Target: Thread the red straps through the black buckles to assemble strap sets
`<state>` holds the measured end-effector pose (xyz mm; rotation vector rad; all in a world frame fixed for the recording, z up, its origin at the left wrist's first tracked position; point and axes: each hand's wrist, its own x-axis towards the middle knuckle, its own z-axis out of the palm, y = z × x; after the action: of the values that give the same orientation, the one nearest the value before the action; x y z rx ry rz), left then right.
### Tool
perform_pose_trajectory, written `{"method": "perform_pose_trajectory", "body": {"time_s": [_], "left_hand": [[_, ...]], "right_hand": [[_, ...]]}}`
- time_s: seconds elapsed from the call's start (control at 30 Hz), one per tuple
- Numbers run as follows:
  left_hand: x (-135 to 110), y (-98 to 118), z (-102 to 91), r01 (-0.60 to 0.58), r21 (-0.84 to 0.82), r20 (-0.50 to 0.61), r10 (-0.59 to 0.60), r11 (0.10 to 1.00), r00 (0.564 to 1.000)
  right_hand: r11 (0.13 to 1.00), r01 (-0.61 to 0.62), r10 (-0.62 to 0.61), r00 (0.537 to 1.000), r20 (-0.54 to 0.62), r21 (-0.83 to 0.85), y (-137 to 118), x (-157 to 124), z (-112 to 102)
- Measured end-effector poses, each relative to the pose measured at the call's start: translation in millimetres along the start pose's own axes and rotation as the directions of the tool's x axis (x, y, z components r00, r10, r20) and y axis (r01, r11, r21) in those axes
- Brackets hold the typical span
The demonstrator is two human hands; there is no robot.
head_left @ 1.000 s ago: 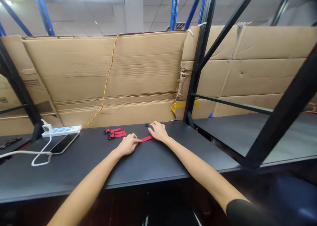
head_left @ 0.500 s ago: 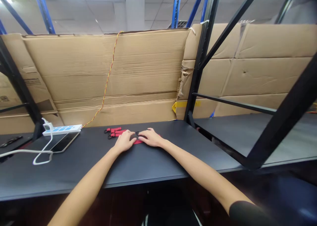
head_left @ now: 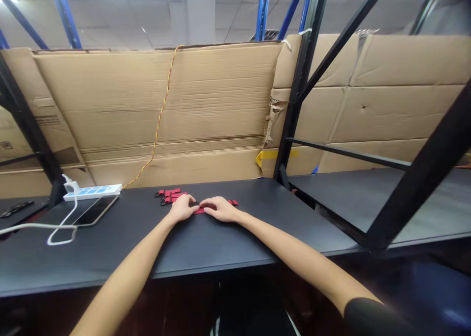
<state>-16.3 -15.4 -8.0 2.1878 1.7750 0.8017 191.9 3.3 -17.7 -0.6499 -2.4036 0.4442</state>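
Observation:
My left hand (head_left: 181, 209) rests low over the dark tabletop, its thumb and fingers closed on the near end of a red strap (head_left: 199, 211) with a small black fitting (head_left: 196, 203). Opposite it, my right hand (head_left: 221, 210) pinches the same strap, fingertips almost meeting those of the left. The middle of the strap is hidden under my right hand; a red end with a black part (head_left: 233, 202) shows beyond it. Just left of my left hand lie several folded red straps (head_left: 172, 194) with black hooks or buckles.
A white power strip (head_left: 93, 193) with a plugged-in white cable (head_left: 62, 242) stands at the left, beside a dark-screened phone (head_left: 96, 212). Cardboard panels (head_left: 213, 110) line the back. A black metal post (head_left: 292, 110) rises right of my hands. A twisted yellow-red cord (head_left: 161, 115) hangs down the cardboard.
My right hand has moved slightly left and down, bringing its fingertips to the left hand's. The strap's right end now shows more. My left hand has closed in on the black fitting.

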Motion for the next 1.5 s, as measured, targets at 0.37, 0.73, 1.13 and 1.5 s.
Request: {"method": "perform_pose_trajectory", "body": {"time_s": [0.37, 0.73, 1.13, 1.5], "left_hand": [[2.6, 0.9, -2.3, 0.065, -0.363, -0.053, -0.090, 0.930, 0.995], [7.6, -2.2, -2.9, 0.063, -0.410, -0.144, -0.133, 0.910, 0.981], [2.1, 8.5, -4.7, 0.038, -0.634, -0.041, -0.083, 0.772, 0.996], [-1.6, 18.1, -1.8, 0.046, -0.640, 0.073, 0.001, 0.767, 0.997]], "right_hand": [[0.989, -0.065, 0.065, 0.998, -0.003, -0.131, -1.6, 1.4, 2.3], [0.980, -0.180, 0.184, 0.983, -0.030, 0.088, 12.6, 2.1, 0.9], [0.909, -0.267, 0.350, 0.907, -0.236, 0.321, 19.1, 2.3, -0.8], [0.889, -0.201, 0.271, 0.955, -0.120, 0.411, 15.7, 2.4, -2.1]]}}
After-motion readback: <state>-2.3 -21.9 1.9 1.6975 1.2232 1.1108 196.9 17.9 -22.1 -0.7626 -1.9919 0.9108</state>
